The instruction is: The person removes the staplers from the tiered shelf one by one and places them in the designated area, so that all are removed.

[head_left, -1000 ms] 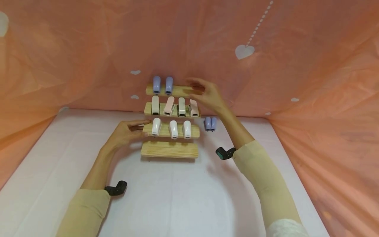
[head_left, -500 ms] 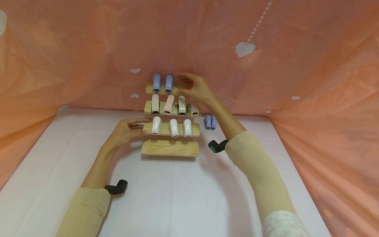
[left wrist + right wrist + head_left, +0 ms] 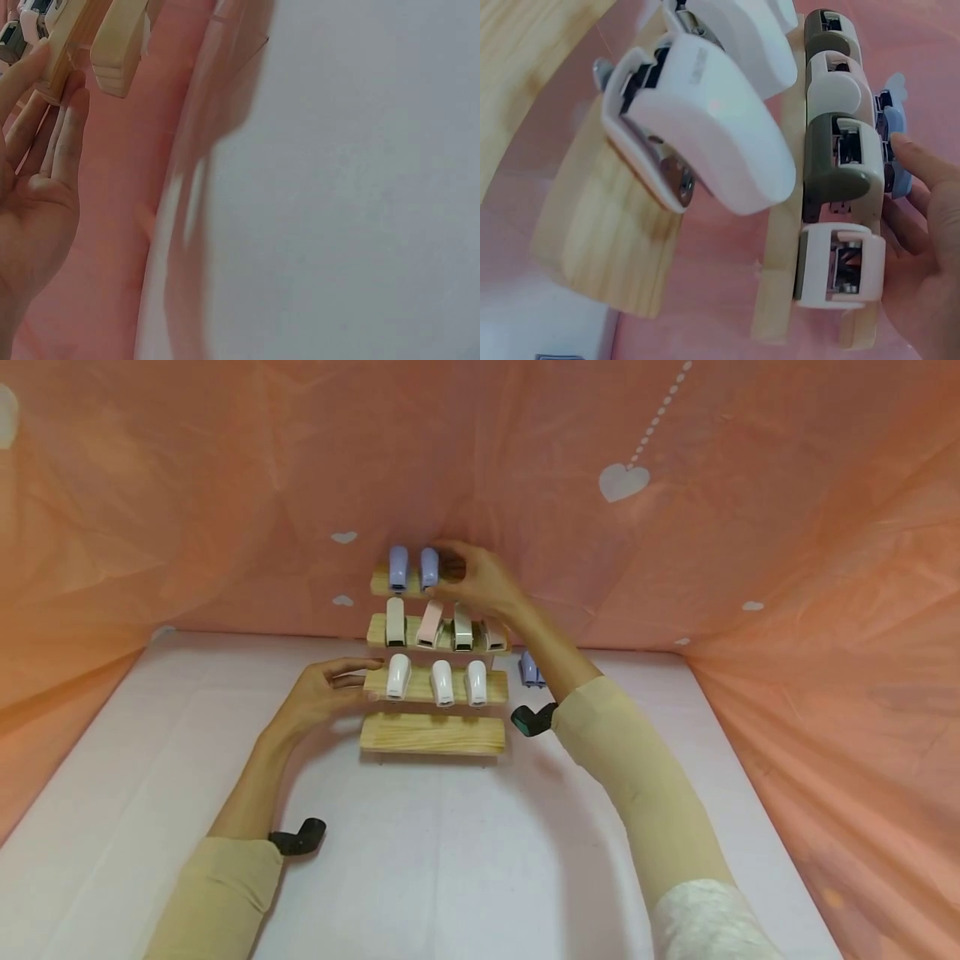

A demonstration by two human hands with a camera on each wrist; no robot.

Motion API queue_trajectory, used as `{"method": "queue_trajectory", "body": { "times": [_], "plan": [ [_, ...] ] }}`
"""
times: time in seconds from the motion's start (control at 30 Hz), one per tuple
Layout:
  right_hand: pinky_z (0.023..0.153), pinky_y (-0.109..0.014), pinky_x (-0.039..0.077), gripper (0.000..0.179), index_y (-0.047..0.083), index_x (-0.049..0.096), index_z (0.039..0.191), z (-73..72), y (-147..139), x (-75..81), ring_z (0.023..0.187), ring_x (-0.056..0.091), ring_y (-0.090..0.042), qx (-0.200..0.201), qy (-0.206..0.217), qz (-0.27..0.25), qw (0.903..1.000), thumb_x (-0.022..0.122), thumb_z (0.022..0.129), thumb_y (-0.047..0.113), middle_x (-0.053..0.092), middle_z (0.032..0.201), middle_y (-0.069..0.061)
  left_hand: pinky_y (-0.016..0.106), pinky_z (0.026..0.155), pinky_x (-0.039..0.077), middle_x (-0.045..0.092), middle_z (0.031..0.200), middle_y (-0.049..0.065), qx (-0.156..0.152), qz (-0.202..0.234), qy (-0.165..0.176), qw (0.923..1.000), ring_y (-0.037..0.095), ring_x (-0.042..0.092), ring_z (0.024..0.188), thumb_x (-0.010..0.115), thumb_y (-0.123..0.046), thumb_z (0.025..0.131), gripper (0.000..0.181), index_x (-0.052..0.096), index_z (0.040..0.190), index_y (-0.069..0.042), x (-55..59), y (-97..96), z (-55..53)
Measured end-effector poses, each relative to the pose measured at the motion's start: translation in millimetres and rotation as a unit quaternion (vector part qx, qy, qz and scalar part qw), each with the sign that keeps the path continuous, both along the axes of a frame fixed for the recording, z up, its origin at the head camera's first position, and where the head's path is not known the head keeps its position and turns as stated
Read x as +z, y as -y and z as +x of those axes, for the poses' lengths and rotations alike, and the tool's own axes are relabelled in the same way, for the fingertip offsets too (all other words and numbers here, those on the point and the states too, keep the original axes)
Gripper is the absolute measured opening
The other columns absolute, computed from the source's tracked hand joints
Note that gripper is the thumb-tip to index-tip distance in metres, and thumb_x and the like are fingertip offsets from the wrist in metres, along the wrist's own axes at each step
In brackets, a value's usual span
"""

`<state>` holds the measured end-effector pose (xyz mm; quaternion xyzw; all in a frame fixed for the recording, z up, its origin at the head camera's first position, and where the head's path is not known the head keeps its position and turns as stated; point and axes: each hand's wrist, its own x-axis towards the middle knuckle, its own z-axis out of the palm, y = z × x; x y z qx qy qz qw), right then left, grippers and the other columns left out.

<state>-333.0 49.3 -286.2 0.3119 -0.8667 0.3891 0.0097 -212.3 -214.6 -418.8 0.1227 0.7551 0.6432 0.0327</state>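
Observation:
A wooden tiered rack [image 3: 432,734] bears small staplers on its upper steps. My left hand [image 3: 311,697] holds the left end of its second-lowest board, thumb on one face and fingers on the other in the left wrist view. On the top board are two purple staplers. My right hand [image 3: 483,583] pinches the right-hand purple stapler [image 3: 429,567], its thumb against the stapler in the right wrist view. The other purple stapler [image 3: 398,567] stands to its left. Below them stands a row of grey-green and pink staplers [image 3: 430,625], then three white staplers [image 3: 442,682].
Two more purple staplers [image 3: 529,669] stand on the white table [image 3: 390,860] right of the rack, partly behind my right forearm. A pink-orange sheet [image 3: 510,460] with white hearts hangs behind and at both sides.
My right hand has moved left along the top board, from its right end to the right-hand purple stapler. The left hand keeps its hold on the rack.

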Motion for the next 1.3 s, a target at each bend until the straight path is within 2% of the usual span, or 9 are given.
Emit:
{"method": "queue_trajectory", "body": {
  "times": [0.13, 0.33, 0.47, 0.6, 0.7, 0.83, 0.97, 1.1, 1.3],
  "plan": [
    [0.103, -0.022, 0.039, 0.071, 0.014, 0.051, 0.146, -1.3, 3.3, 1.2, 0.126, 0.051, -0.016, -0.010, -0.020, 0.027, 0.9994, 0.082, 0.083, 0.029, 0.055, 0.143, -0.003, 0.023, 0.090, 0.053, 0.059, 0.137, 0.013, 0.007, -0.011, 0.000, 0.9999, 0.013, 0.061, 0.115, 0.078, -0.010, 0.087, 0.050, 0.061, 0.132, 0.000, -0.5, -0.3, 0.9],
    [0.103, -0.022, 0.039, 0.068, 0.014, 0.053, 0.143, -2.5, 4.4, 0.9, 0.123, 0.052, -0.016, -0.019, -0.028, 0.030, 0.9989, 0.082, 0.083, 0.028, 0.057, 0.140, -0.003, 0.023, 0.090, 0.053, 0.057, 0.139, 0.017, 0.010, -0.012, 0.004, 0.9999, 0.013, 0.061, 0.116, 0.077, -0.011, 0.088, 0.050, 0.059, 0.133, 0.001, -0.9, -0.9, 3.1],
    [0.103, -0.020, 0.039, 0.069, 0.015, 0.054, 0.143, -2.7, 2.0, -0.2, 0.122, 0.052, -0.014, -0.021, -0.020, 0.024, 0.9993, 0.083, 0.082, 0.027, 0.057, 0.141, -0.002, 0.022, 0.090, 0.053, 0.056, 0.139, 0.017, 0.010, -0.012, 0.009, 0.9998, 0.009, 0.060, 0.115, 0.077, -0.012, 0.088, 0.051, 0.059, 0.134, 0.001, -1.3, 0.2, 4.1],
    [0.104, -0.020, 0.038, 0.068, 0.017, 0.055, 0.142, -3.5, -3.5, -1.0, 0.125, 0.051, -0.012, -0.027, -0.022, 0.019, 0.9992, 0.084, 0.082, 0.028, 0.057, 0.141, 0.000, 0.023, 0.091, 0.053, 0.056, 0.140, 0.013, 0.014, -0.011, 0.012, 0.9998, 0.013, 0.059, 0.119, 0.078, -0.012, 0.087, 0.051, 0.060, 0.134, -0.001, -0.9, 1.3, 3.2],
    [0.106, -0.021, 0.036, 0.067, 0.016, 0.056, 0.141, -4.3, -10.2, -2.0, 0.128, 0.050, -0.013, -0.024, -0.030, 0.004, 0.9993, 0.084, 0.081, 0.027, 0.058, 0.140, -0.001, 0.022, 0.093, 0.051, 0.057, 0.140, 0.012, 0.018, -0.019, 0.011, 0.9996, 0.022, 0.056, 0.125, 0.078, -0.012, 0.087, 0.051, 0.060, 0.134, -0.001, -0.9, 1.6, 2.2],
    [0.107, -0.022, 0.036, 0.065, 0.012, 0.057, 0.140, -4.2, -22.7, -6.0, 0.127, 0.049, -0.014, -0.018, -0.016, -0.026, 0.9994, 0.084, 0.081, 0.021, 0.058, 0.138, -0.004, 0.020, 0.095, 0.049, 0.057, 0.140, 0.013, 0.016, -0.038, 0.011, 0.9991, 0.029, 0.052, 0.128, 0.078, -0.013, 0.087, 0.052, 0.059, 0.134, 0.000, -1.4, 1.0, 2.3],
    [0.101, -0.023, 0.041, 0.062, 0.009, 0.058, 0.137, -6.2, -35.4, -13.3, 0.118, 0.054, -0.014, -0.020, 0.004, -0.072, 0.9972, 0.084, 0.081, 0.015, 0.061, 0.134, -0.006, 0.020, 0.095, 0.049, 0.057, 0.139, 0.014, 0.016, -0.039, 0.016, 0.9990, 0.024, 0.055, 0.124, 0.078, -0.013, 0.087, 0.053, 0.059, 0.135, 0.000, -2.4, 0.7, 3.9],
    [0.097, -0.031, 0.048, 0.060, 0.002, 0.059, 0.135, -9.6, -47.3, -16.2, 0.109, 0.060, -0.020, -0.009, 0.014, -0.116, 0.9931, 0.083, 0.080, 0.006, 0.063, 0.127, -0.013, 0.019, 0.096, 0.048, 0.058, 0.138, 0.012, 0.014, -0.036, 0.011, 0.9992, 0.023, 0.055, 0.125, 0.078, -0.012, 0.087, 0.053, 0.059, 0.135, 0.000, -1.2, 2.5, 4.7],
    [0.097, -0.037, 0.050, 0.060, 0.000, 0.057, 0.136, -10.3, -63.4, -12.8, 0.109, 0.061, -0.026, -0.007, 0.019, -0.116, 0.9930, 0.081, 0.081, 0.005, 0.062, 0.126, -0.015, 0.019, 0.095, 0.049, 0.058, 0.138, 0.011, 0.021, -0.037, 0.002, 0.9991, 0.024, 0.055, 0.125, 0.078, -0.012, 0.087, 0.052, 0.059, 0.134, 0.000, -0.6, 5.2, 3.1]
  ]
}}
